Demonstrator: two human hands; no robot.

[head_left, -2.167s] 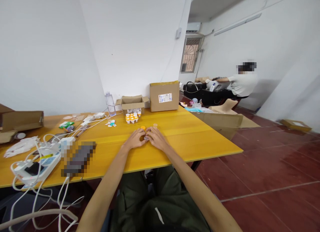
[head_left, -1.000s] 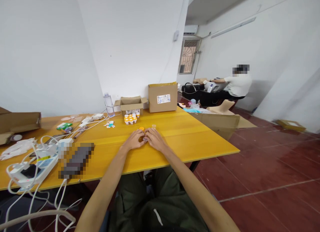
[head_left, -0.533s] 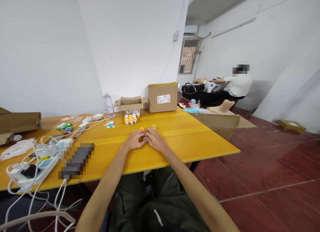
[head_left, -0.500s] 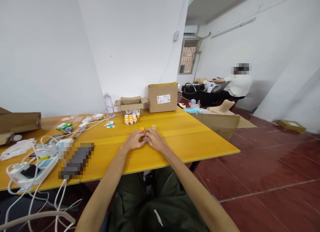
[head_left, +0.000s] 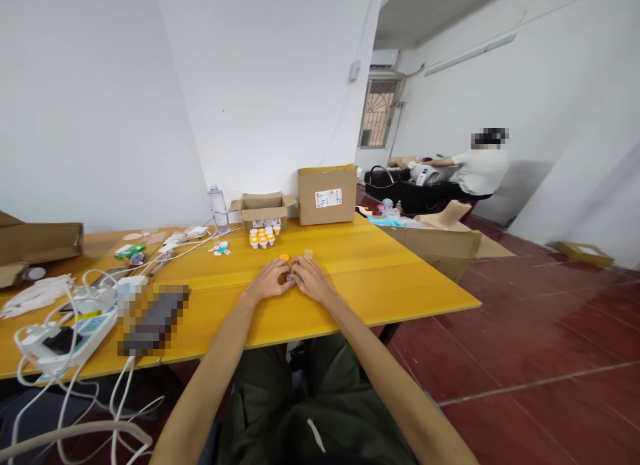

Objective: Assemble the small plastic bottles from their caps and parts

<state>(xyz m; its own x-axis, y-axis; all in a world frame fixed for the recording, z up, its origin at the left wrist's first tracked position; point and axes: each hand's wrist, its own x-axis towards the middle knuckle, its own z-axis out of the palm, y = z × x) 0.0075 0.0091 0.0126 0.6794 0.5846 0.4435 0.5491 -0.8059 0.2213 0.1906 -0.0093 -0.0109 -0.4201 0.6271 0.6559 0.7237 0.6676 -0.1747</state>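
My left hand [head_left: 269,281] and my right hand [head_left: 311,279] rest on the yellow table [head_left: 350,278], fingertips pinched together around something small I cannot make out. Just beyond the fingers lie an orange cap [head_left: 285,257] and a small clear vial [head_left: 309,253]. Farther back stands a cluster of small orange-capped bottles [head_left: 263,236] in front of an open cardboard box [head_left: 263,208].
A taller closed carton [head_left: 327,194] and a water bottle [head_left: 219,209] stand by the wall. White cables, a power strip [head_left: 65,331] and packets crowd the table's left. Cardboard boxes [head_left: 445,241] lie on the red floor at right; another person [head_left: 483,168] works far back.
Both hands stay pinched together at the same spot. Only the view shifts slightly.
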